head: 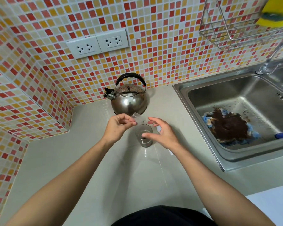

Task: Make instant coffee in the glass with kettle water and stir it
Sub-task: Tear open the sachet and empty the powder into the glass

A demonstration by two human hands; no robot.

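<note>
A clear glass (144, 136) stands on the grey counter with a little dark coffee powder at its bottom. Above and just behind its rim my left hand (118, 126) pinches a small transparent sachet (140, 119). Beside the glass on its right, my right hand (162, 133) hovers with fingers spread, holding nothing. Behind both hands a steel kettle (129, 99) with a black handle stands against the tiled wall, spout to the left. A small white object (159, 129) lies partly hidden behind my right fingers.
A steel sink (201, 93) sits to the right, holding a blue cloth (250, 136) covered in dark grounds. A tap (271, 57) and a wire rack (225, 30) with a yellow sponge (274, 13) are above it. Two wall sockets (98, 44) sit left of the kettle.
</note>
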